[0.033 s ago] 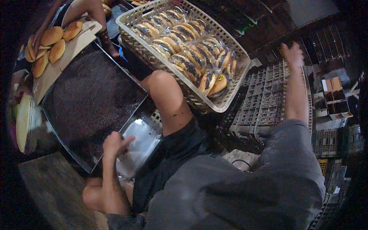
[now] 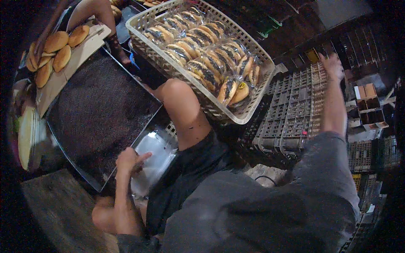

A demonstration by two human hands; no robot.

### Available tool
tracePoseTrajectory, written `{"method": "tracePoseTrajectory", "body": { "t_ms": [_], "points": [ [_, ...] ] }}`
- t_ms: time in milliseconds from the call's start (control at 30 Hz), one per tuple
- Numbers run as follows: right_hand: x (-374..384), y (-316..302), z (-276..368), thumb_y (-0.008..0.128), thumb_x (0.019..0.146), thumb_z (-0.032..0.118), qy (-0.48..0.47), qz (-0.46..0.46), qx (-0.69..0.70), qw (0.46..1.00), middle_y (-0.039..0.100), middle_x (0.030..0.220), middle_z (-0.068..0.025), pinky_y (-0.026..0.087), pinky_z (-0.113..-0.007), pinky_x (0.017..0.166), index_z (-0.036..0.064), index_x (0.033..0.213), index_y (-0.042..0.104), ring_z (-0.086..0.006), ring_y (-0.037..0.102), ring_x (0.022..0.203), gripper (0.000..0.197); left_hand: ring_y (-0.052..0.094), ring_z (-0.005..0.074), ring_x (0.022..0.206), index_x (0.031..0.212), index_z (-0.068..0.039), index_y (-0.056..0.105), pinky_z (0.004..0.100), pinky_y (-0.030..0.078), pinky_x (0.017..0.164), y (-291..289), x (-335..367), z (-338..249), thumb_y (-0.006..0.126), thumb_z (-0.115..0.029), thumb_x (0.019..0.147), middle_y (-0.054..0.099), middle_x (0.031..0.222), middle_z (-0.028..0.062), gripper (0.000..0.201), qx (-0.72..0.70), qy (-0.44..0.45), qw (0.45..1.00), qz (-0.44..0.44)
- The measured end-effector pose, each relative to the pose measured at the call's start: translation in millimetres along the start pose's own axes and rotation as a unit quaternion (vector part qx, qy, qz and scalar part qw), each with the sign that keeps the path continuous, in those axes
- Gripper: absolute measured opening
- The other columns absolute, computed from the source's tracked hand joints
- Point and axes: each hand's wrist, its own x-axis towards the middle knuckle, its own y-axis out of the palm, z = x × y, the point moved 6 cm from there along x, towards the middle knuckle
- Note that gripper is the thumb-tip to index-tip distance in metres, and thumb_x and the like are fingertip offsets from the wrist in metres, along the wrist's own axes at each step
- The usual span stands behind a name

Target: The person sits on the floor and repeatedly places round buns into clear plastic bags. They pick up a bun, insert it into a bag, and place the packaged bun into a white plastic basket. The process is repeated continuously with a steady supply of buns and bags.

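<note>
Plastic bags (image 2: pixel 154 162), clear and shiny, are lying in a small pile by the person's left thigh, just beside the lower right edge of a big dark tray (image 2: pixel 101 114) that is filled with dark grainy stuff. The left hand (image 2: pixel 130 160) is resting on the left side of this pile, with the fingers bent and one finger pointing out over the plastic; whether it is really pinching a bag I cannot tell.

The right hand (image 2: pixel 333 65) is reaching far out to the right and is lying on top of a grey crate (image 2: pixel 291 114), one of a stack. Its fingers are looking loose and half spread, and I cannot tell if they are gripping the crate edge.

Between the two arms, over the person's bare knee (image 2: pixel 177 90), a pale basket (image 2: pixel 257 109) is sitting, full of wrapped buns (image 2: pixel 206 55). At the upper left, plain buns (image 2: pixel 57 52) are lying on a board (image 2: pixel 80 52) beside the tray, and another person's arm (image 2: pixel 90 10) is showing there at the top edge.
</note>
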Motion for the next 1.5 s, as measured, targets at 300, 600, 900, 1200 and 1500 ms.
{"method": "tracePoseTrajectory", "body": {
  "t_ms": [300, 600, 900, 1200, 1500],
  "points": [
    [2, 97, -110, 0.065, 0.081, 0.033, -0.071, 0.305, 0.298, 0.902, 0.065, 0.07, -0.0141, 0.052, -0.036, 0.057, -0.0009, 0.082, 0.065, -0.022, 0.065, 0.063, 0.034, 0.063, 0.0229, 0.053, 0.063, 0.004, 0.063, 0.0344, 0.049, 0.054, 15, 15, 5, 0.075, -0.048, 0.071, 0.061, 0.057, 0.0134, 0.053, -0.043, 0.071, 0.996, 0.044],
    [-172, -114, 37, 0.066, 0.081, 0.032, -0.361, 0.163, 0.318, 0.862, 0.066, 0.08, -0.0166, 0.048, -0.038, 0.066, -0.0001, 0.097, 0.064, -0.0291, 0.064, 0.07, 0.036, 0.039, 0.0058, 0.047, 0.063, -0.004, 0.058, 0.0227, 0.027, 0.043, -81, -31, -27, 0.064, -0.026, 0.081, 0.046, 0.054, -0.0025, 0.029, -0.429, 0.095, 0.898, -0.038],
    [-205, -198, 215, 0.066, 0.079, 0.037, -0.527, 0.033, 0.267, 0.806, 0.064, 0.082, -0.0209, 0.049, -0.045, 0.07, 0.0037, 0.101, 0.063, -0.0373, 0.063, 0.079, 0.04, 0.035, 0.0046, 0.049, 0.059, -0.005, 0.053, 0.0246, 0.025, 0.045, -120, -67, 21, 0.063, -0.026, 0.083, 0.042, 0.055, -0.005, 0.033, -0.487, 0.135, 0.827, -0.248],
    [-235, -148, 344, 0.069, 0.076, 0.046, -0.538, -0.018, 0.342, 0.771, 0.062, 0.074, -0.021, 0.049, -0.046, 0.064, 0.0006, 0.08, 0.06, -0.0403, 0.062, 0.073, 0.047, 0.043, 0.0064, 0.052, 0.059, 0.0, 0.058, 0.0255, 0.033, 0.048, -128, -82, 31, 0.063, -0.028, 0.083, 0.052, 0.056, -0.0003, 0.037, -0.453, 0.146, 0.833, -0.283],
    [-280, -174, 351, 0.068, 0.078, 0.044, -0.537, -0.013, 0.331, 0.776, 0.062, 0.078, -0.0247, 0.046, -0.048, 0.068, -0.0013, 0.08, 0.059, -0.0432, 0.059, 0.079, 0.047, 0.045, 0.0067, 0.05, 0.059, 0.0, 0.06, 0.0256, 0.033, 0.047, -123, -81, 9, 0.064, -0.033, 0.082, 0.051, 0.051, 0.0012, 0.041, -0.39, 0.152, 0.873, -0.25]
  ]
}}
